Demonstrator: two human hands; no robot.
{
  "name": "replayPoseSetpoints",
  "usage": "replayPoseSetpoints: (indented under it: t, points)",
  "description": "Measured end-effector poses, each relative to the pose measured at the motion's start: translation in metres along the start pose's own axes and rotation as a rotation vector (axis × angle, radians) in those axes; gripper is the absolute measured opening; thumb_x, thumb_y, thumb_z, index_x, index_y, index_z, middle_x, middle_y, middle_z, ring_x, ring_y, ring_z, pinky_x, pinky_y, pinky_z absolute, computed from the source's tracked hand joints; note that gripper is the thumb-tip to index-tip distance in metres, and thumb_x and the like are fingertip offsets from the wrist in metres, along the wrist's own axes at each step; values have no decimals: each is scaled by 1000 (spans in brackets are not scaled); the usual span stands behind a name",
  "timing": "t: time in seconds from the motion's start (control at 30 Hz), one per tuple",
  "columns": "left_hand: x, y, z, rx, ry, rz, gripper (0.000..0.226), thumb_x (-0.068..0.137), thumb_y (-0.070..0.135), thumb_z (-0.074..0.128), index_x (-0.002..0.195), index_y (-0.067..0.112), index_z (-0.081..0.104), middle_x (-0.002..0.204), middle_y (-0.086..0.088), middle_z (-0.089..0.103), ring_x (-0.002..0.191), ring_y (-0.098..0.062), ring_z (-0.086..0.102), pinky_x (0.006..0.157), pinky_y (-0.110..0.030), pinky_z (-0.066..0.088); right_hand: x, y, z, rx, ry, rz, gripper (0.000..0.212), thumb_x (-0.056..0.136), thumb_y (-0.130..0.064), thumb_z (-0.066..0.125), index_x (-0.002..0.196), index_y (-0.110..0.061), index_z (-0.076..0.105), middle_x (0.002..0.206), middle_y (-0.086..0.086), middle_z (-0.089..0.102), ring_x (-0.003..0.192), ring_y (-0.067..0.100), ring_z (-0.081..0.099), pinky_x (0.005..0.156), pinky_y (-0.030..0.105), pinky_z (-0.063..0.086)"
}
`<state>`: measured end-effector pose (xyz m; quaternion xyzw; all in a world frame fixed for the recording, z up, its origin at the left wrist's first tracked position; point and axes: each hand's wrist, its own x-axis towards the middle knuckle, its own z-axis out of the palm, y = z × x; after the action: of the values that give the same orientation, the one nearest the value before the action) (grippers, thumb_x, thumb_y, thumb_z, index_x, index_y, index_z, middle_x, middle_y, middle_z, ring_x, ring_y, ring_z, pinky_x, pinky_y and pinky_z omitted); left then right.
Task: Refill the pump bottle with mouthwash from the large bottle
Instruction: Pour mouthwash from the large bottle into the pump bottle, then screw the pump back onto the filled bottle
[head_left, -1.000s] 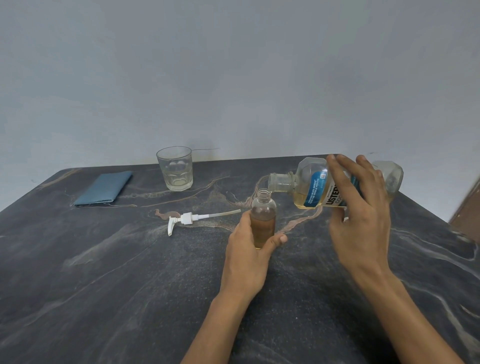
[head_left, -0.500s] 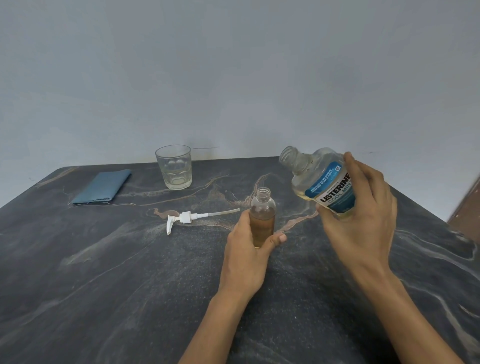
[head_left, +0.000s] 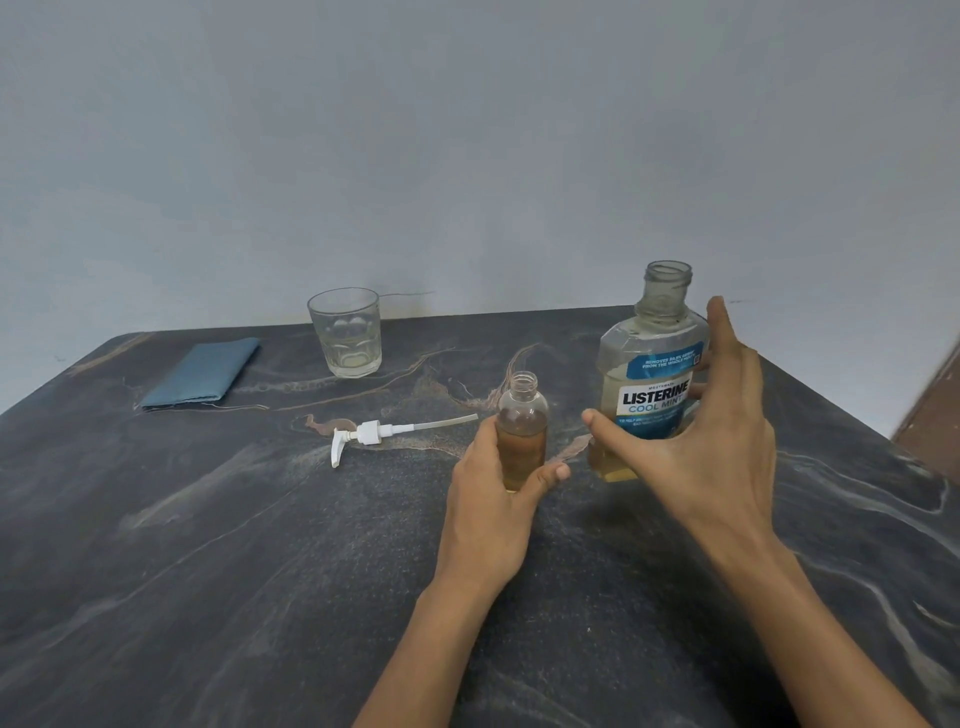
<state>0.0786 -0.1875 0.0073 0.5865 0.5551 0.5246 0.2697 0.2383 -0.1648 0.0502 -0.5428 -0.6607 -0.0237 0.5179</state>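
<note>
The small clear pump bottle stands upright and uncapped on the dark marble table, mostly full of amber liquid. My left hand grips its lower half from the near side. The large mouthwash bottle, uncapped and with a blue label, stands upright just to the right with a little yellow liquid at the bottom. My right hand is spread beside it, thumb stretched across its front and fingers straight up along its right side, not clasping it. The white pump head with its tube lies on the table to the left.
An almost empty drinking glass stands at the back of the table near the wall. A folded blue cloth lies at the back left. A brown edge shows at the far right.
The large bottle went from tipped over the pump bottle's mouth to upright on the table. My right hand has loosened and spread its fingers off it. My left hand has stayed put.
</note>
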Motion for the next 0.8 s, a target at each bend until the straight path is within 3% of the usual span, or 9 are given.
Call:
replayPoseSetpoints:
  t: [0.33, 0.43, 0.57, 0.8]
  points:
    - [1, 1, -1, -2, -8, 5, 38, 76, 38, 73, 106, 33, 50, 103, 6, 65, 98, -13, 61, 89, -39, 52, -1, 8, 2, -63, -85, 29, 109, 55, -53, 83, 142, -26, 24, 132, 3, 42, 110, 23, 55, 80, 35, 48]
    - [1, 2, -2, -2, -1, 22, 35, 76, 35, 73, 102, 35, 50, 101, 9, 65, 96, -8, 61, 86, -27, 50, -1, 10, 1, -77, -83, 59, 109, 55, -55, 82, 142, -26, 23, 136, 2, 40, 113, 23, 54, 81, 34, 46]
    - [0, 5, -4, -14, 20, 19, 30, 76, 32, 74, 92, 40, 48, 91, 15, 64, 84, 9, 59, 71, -7, 44, -2, 10, 2, -88, -91, 65, 109, 57, -58, 80, 142, -26, 20, 140, 1, 37, 115, 23, 53, 79, 29, 41]
    - [5, 5, -13, -12, 113, 8, 27, 77, 33, 73, 89, 37, 50, 86, 18, 62, 78, 13, 57, 71, -12, 43, -3, 12, 5, -109, -50, 8, 109, 54, -64, 77, 138, -31, 14, 135, -1, 42, 101, 22, 60, 76, 33, 49]
